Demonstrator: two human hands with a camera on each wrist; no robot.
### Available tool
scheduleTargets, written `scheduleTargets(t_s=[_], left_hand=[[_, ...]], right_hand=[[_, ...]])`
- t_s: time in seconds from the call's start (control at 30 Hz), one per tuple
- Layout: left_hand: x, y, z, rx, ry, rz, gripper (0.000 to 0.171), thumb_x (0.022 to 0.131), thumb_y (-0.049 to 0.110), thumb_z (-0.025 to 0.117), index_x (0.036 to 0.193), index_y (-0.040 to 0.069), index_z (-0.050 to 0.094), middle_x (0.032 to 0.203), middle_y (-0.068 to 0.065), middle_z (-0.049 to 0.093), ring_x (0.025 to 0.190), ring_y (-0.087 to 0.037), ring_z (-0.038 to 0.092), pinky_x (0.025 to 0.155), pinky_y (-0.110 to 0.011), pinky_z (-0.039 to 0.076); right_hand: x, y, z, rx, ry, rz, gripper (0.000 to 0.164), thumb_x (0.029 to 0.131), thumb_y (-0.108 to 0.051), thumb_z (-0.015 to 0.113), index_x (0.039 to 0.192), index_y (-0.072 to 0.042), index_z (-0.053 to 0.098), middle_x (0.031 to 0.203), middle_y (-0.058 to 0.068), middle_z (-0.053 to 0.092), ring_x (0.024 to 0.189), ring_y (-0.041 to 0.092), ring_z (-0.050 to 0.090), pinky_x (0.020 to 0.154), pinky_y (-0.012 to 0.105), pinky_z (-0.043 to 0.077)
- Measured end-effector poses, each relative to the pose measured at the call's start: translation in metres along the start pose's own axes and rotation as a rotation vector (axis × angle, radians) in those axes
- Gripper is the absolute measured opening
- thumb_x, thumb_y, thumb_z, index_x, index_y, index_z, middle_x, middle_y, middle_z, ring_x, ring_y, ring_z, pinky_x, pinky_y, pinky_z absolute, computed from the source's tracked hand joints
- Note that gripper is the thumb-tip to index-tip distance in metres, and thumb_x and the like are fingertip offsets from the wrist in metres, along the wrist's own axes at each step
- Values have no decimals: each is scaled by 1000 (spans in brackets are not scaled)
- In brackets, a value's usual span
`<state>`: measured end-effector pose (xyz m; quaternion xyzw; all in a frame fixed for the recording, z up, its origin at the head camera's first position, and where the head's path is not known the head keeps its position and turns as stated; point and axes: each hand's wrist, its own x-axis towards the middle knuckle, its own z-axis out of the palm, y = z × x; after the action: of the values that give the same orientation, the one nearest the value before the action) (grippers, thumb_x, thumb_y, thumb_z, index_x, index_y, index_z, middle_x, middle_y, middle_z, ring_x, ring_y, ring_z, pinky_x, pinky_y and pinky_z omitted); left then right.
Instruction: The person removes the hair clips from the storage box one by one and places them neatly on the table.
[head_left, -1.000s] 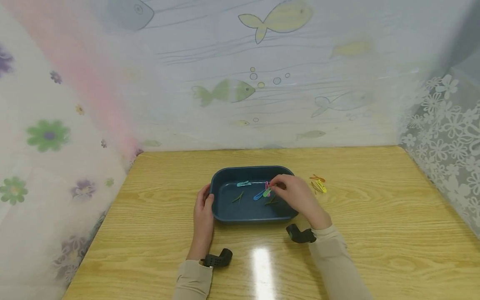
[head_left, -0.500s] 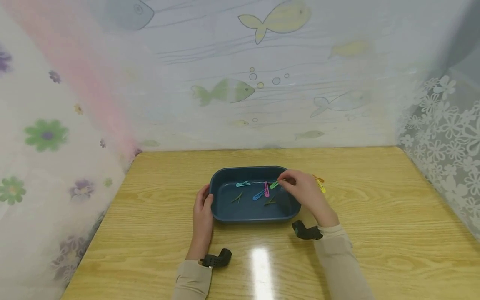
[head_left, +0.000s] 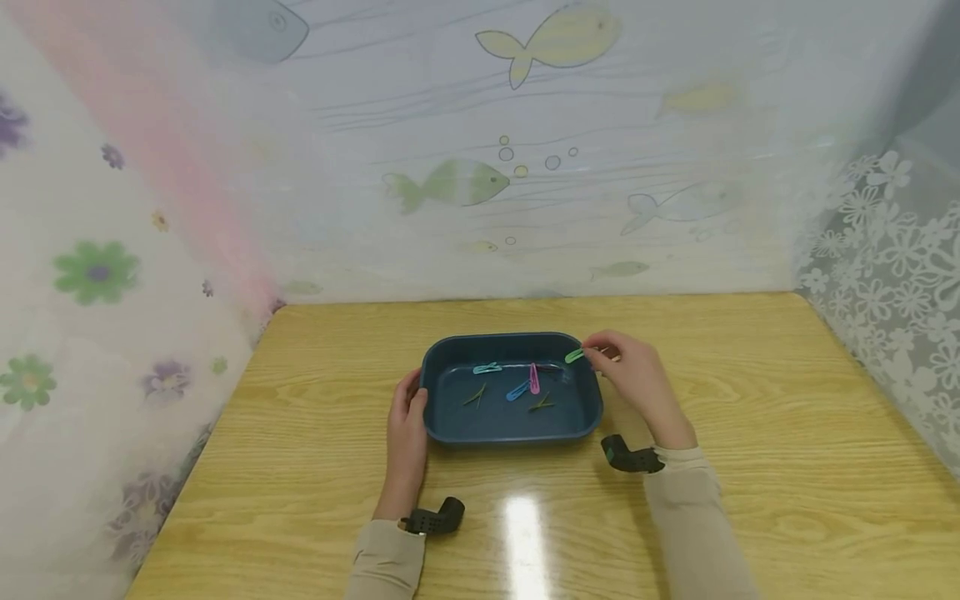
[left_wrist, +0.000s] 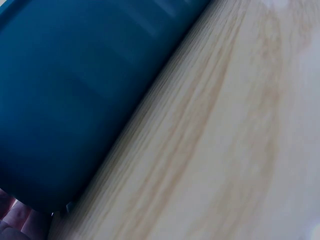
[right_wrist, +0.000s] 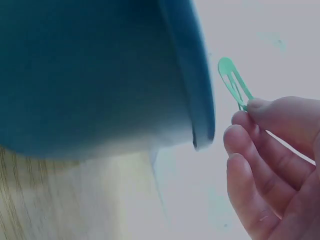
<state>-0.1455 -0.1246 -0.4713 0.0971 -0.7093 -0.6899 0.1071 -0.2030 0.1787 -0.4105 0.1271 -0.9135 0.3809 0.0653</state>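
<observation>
My right hand [head_left: 630, 375] pinches a green snap hair clip [head_left: 575, 356] between thumb and fingertips, over the right rim of a dark blue plastic basin [head_left: 495, 435]. In the right wrist view the clip [right_wrist: 231, 80] points up from the fingertips, beside the basin's outer wall [right_wrist: 100, 90]. My left hand [head_left: 407, 429] holds the basin's left side, its thumb at the rim. Inside lie a turquoise hair clip [head_left: 487, 367], a blue one [head_left: 517, 390], a pink one [head_left: 534, 379] and two olive ones, one at the left [head_left: 476, 396] and another at the right [head_left: 542, 403].
The basin stands on a wood-grain table [head_left: 300, 417]. A curtain printed with fish [head_left: 465, 179] hangs behind the table, with flowered curtains at both sides. Black wrist cameras sit on the left wrist [head_left: 437, 517] and right wrist [head_left: 630, 455].
My right hand has moved right with the green clip, from above the basin's inside to its right rim. It now covers the orange and yellow clips on the table. The left hand has stayed put.
</observation>
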Motion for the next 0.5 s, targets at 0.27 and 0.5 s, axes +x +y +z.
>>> scheduleTargets(t_s=[0.27,0.5], left_hand=[[2,-8,1,9,20,16,31,95,25,39,126,24,45,125,7,46,117,-7,39,99,-32,31],[2,-8,2,10,12,23,31,95,26,39,126,25,45,125,8,46,117,-6,39,100,-32,31]], right_hand=[[0,9,-3,25,72,5,20,88,-28,56,101,-14,63,82,6,64,71,24,61,57,33,46],[0,18,-2,25,127,8,22,88,-29,55,101,-12,62,82,6,64,71,24,61,58,31,48]])
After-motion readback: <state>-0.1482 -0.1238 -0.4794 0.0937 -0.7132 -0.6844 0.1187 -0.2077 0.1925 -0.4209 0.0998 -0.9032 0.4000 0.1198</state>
